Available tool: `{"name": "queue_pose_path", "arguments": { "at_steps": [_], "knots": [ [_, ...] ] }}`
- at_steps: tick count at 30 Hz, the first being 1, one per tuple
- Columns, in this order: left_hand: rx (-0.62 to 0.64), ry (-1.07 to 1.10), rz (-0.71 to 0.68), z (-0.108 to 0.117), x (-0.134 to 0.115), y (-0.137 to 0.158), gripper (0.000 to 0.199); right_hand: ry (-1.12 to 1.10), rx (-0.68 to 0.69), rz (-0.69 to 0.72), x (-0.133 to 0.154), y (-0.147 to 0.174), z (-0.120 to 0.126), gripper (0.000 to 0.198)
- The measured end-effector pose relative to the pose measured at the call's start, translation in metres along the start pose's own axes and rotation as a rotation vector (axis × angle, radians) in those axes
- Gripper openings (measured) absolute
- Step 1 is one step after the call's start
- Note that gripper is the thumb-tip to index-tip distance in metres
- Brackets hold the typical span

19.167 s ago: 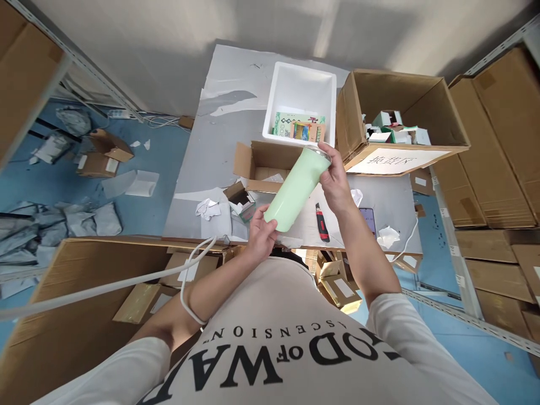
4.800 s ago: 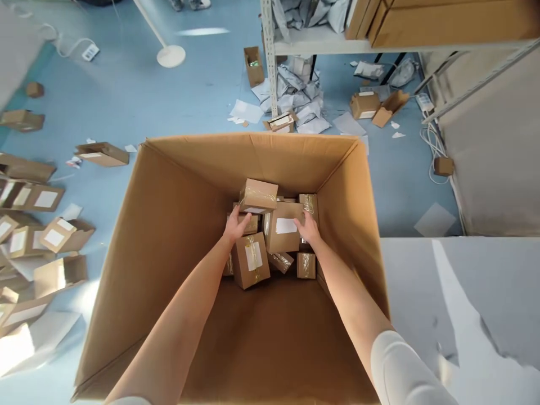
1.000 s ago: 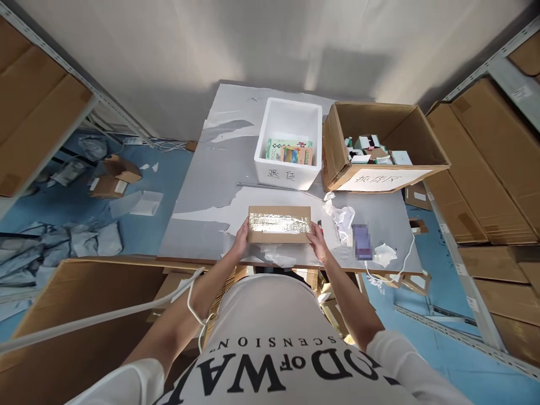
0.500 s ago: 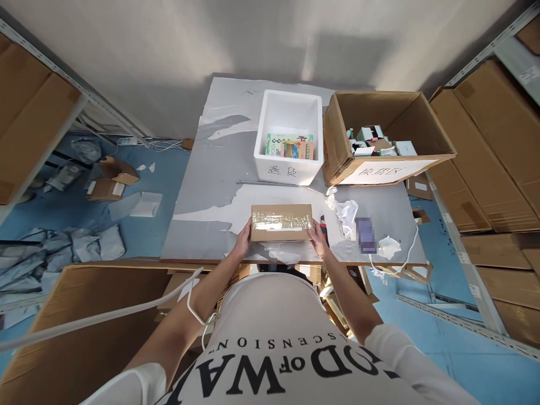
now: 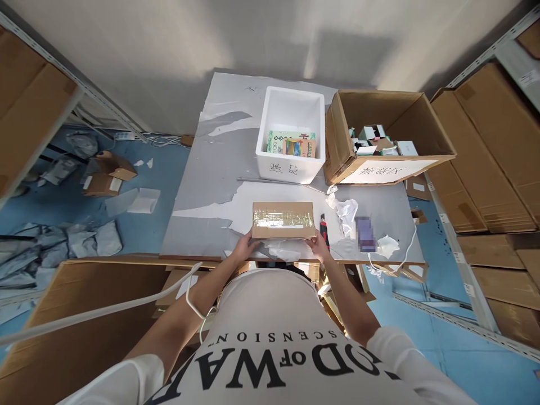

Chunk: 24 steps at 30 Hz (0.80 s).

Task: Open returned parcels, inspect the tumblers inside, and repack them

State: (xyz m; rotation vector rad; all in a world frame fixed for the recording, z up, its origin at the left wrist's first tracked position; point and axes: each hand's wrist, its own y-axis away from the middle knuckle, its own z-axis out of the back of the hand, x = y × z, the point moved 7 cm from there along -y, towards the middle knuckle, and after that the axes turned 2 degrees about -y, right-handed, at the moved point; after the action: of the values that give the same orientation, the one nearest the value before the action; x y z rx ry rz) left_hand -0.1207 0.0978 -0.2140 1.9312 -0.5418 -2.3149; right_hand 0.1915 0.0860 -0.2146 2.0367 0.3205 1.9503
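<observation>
A small brown cardboard box [image 5: 282, 216], wrapped in shiny clear tape with a white label strip, lies near the front of the table. My left hand [image 5: 244, 246] is at its near left corner, fingers closed on the lower edge. At the near right corner, my right hand [image 5: 318, 246] grips the same box, its fingertips partly tucked under the edge. Just beside my right hand lies a red and black utility knife [image 5: 324, 232]. Crumpled white paper [image 5: 347, 216] sits to the right of the knife.
Behind the box stand a white foam bin [image 5: 291, 167] holding colourful packets and a large open carton [image 5: 390, 169] with small boxes. A blurred purple device [image 5: 365, 234] with a white cable lies at right. A big open carton [image 5: 97, 304] is below the table's left edge.
My hands have slid from the box's two sides down to its near corners. The box stays at nearly the same place on the table.
</observation>
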Motion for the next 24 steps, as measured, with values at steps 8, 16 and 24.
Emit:
{"name": "queue_pose_path", "arguments": {
  "at_steps": [8,16,24],
  "knots": [
    [-0.064,-0.182,-0.01,0.009,-0.029,0.005,0.054,-0.023,0.014,0.044,0.032,0.003,-0.001,0.046],
    [-0.22,-0.496,0.055,0.024,-0.071,-0.018,0.06,0.339,-0.123,-0.036,0.056,-0.006,0.003,0.042],
    [-0.19,-0.439,0.232,0.022,-0.038,-0.04,0.057,0.387,-0.136,-0.165,0.035,-0.015,0.0,0.037]
  ]
}}
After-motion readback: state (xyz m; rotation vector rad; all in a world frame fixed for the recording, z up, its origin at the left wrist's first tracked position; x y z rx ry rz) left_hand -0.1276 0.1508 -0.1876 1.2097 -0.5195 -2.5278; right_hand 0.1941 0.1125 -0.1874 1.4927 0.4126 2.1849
